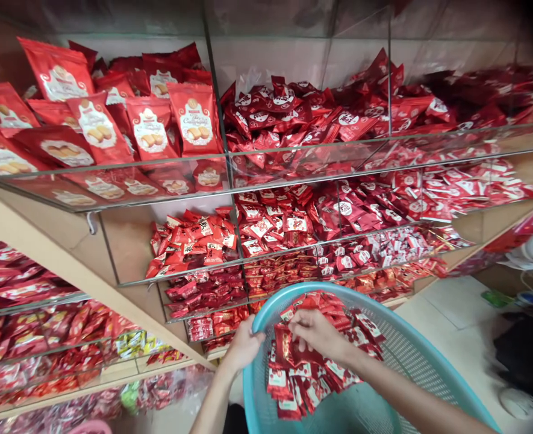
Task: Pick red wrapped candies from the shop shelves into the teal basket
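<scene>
Right hand [314,334]: fingers curled inward, thumb side toward the fingertips, over the heap inside the basket. A red packet with a printed front [283,345] lies directly at the fingertips, on their left side. Whether the fingers are clamped on this packet or only rest against it cannot be told, as the curled fingers hide the contact.

Left hand [247,343]: closed on the rim of the teal plastic basket [249,386], at its left side, with the thumb over the edge. The hand holds no packet that can be seen.

Loose packets [314,392]: red and white, heaped inside the basket below and around the right hand, several overlapping. The heap lies toward the left and far side of the basket; bare teal floor shows nearer the wearer. The perforated wall stands to the right of the heap.

Beyond the basket: tiered display shelves with clear fronts, filled with red packets. Large biscuit packets [152,128] stand and lean at upper left; small red sweets [198,238] lie piled on the tier below. At lower left, a second shelf unit carries further packets, including a yellow group [140,343]. Pale floor tiles [449,304] show to the right.
</scene>
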`<state>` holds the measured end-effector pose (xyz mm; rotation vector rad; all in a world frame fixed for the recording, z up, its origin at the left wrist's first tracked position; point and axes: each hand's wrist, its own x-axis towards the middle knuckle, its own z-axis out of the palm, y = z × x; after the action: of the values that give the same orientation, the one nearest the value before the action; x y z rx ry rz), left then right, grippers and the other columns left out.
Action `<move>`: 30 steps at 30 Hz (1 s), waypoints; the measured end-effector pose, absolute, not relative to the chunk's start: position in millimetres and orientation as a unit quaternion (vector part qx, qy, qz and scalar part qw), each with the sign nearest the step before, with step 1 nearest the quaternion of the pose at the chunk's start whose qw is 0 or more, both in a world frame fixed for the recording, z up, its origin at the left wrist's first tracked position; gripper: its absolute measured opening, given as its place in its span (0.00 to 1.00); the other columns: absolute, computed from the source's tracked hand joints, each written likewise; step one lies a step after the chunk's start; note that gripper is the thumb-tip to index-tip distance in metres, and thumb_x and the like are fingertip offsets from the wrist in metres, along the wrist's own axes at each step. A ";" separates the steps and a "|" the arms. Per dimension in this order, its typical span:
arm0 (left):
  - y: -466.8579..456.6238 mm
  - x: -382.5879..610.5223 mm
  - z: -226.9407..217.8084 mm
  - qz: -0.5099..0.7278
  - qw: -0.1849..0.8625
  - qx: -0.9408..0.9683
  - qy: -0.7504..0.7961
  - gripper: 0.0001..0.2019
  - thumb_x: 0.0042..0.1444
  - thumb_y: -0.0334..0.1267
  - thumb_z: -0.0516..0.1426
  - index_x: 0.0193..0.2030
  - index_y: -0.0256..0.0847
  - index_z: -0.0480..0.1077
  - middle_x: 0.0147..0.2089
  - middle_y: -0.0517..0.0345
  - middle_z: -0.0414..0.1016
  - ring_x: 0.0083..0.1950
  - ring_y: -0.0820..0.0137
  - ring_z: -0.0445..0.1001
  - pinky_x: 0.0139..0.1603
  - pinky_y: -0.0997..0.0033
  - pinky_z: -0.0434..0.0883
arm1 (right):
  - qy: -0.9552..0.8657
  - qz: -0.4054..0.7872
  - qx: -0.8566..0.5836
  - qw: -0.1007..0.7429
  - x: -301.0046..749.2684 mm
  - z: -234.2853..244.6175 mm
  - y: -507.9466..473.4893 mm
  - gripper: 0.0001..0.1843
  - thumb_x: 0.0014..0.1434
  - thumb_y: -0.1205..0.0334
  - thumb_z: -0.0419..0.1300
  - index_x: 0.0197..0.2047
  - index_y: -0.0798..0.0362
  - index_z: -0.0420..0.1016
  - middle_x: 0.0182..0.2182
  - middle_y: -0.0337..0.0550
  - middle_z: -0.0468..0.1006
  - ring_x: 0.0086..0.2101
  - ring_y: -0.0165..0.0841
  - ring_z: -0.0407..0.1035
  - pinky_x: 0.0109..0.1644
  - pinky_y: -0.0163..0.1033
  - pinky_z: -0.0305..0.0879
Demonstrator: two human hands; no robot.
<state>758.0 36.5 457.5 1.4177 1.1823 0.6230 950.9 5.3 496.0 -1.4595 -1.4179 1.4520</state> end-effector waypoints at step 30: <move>35.3 759.0 467.4 0.289 0.579 0.584 0.490 0.15 0.40 0.26 0.50 0.36 0.36 0.70 0.34 0.59 0.74 0.36 0.69 0.70 0.40 0.72 0.64 | -0.824 -0.095 -0.546 0.117 998.2 651.8 144.0 0.30 0.49 0.75 0.54 0.57 0.58 0.57 0.44 0.50 0.73 0.41 0.37 0.64 0.43 0.38 0.58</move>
<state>759.0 35.3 467.4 1.3643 1.1462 0.6756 998.2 144.0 651.8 -1.5977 -2.4134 -0.2781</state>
